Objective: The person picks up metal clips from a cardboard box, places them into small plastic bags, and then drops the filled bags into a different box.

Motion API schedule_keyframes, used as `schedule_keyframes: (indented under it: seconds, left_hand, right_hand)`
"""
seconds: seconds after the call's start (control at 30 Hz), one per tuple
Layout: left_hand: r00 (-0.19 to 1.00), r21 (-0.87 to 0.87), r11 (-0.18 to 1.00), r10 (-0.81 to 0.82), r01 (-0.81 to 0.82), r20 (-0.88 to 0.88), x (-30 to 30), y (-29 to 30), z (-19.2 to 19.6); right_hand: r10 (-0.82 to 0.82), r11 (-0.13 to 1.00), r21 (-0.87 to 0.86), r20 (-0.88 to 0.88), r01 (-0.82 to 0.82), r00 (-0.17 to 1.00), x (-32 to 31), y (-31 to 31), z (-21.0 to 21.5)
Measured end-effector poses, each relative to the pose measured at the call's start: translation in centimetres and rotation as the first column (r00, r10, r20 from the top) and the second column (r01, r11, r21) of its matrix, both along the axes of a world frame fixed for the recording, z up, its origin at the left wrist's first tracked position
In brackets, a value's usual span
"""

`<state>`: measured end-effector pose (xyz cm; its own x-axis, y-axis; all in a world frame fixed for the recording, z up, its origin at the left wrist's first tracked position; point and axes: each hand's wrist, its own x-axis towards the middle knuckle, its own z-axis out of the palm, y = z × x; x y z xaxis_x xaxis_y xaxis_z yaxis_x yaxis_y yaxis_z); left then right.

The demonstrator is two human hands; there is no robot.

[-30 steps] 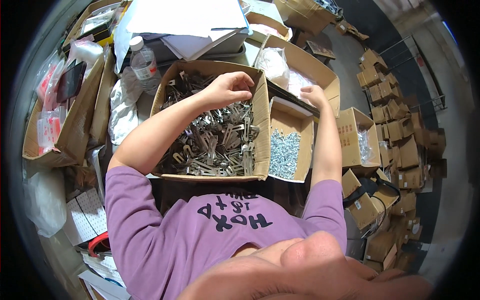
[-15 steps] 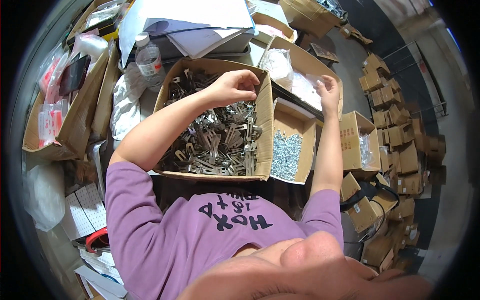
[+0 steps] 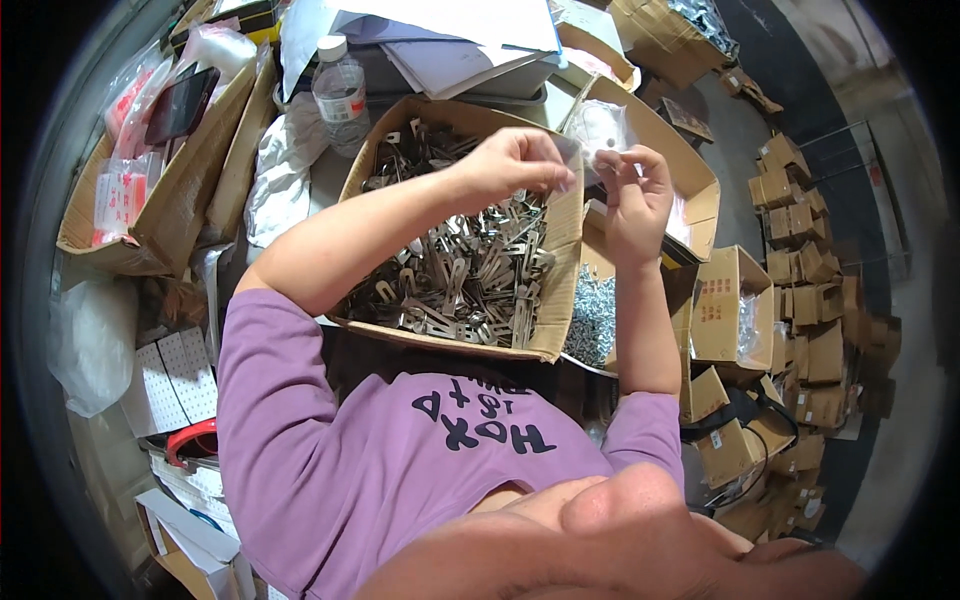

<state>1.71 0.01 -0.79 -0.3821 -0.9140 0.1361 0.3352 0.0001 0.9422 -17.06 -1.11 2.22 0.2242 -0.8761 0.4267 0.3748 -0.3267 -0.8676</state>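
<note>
My left hand (image 3: 520, 165) is closed in a pinch above the right side of a cardboard box. A thin clear plastic bag (image 3: 572, 152) shows faintly at its fingertips; its outline is hard to make out. My right hand (image 3: 637, 195) is raised just to the right, thumb and fingers pinched at the bag's other side. Beneath my left hand and forearm, the cardboard box (image 3: 460, 345) holds a heap of metal clips (image 3: 455, 280). Small silvery screws (image 3: 594, 320) fill a shallow carton partly hidden behind my right forearm.
Behind my right hand stands a long carton (image 3: 690, 165) with a clear packet (image 3: 600, 125) in it. A water bottle (image 3: 341, 95) and papers (image 3: 450, 60) are at the back. At left, a carton (image 3: 165, 225) holds plastic bags and a phone (image 3: 183, 105). Cartons (image 3: 800, 260) pile up at right.
My right hand has come left from over the long carton to meet my left hand. The left hand has shifted slightly right, and the clear bag now shows between them. The view has shifted slightly.
</note>
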Motion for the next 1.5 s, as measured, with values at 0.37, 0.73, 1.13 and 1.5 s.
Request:
schedule_keyframes:
  seconds: [0.37,0.73,1.13,1.5]
  left_hand:
    - [0.903,0.146,0.948,0.313,-0.281,-0.295,1.4,-0.9,0.4]
    - [0.9,-0.339,0.906,0.351,-0.256,0.26,0.7,-0.4,0.2]
    - [0.733,-0.577,0.799,0.492,-0.167,0.47,0.5,0.7,1.2]
    - [0.615,-0.517,0.825,0.534,-0.229,0.579,1.3,-1.0,0.0]
  right_hand:
    - [-0.07,0.988,0.116,-0.223,0.098,0.972,-0.7,0.0,-3.2]
    - [-0.161,0.978,-0.184,-0.355,0.1,0.921,-1.3,0.5,-2.4]
    - [-0.308,0.886,-0.461,-0.67,-0.055,0.675,-0.3,2.1,-0.1]
    - [-0.004,0.953,-0.218,-0.707,-0.212,0.707,2.8,-1.0,1.5]
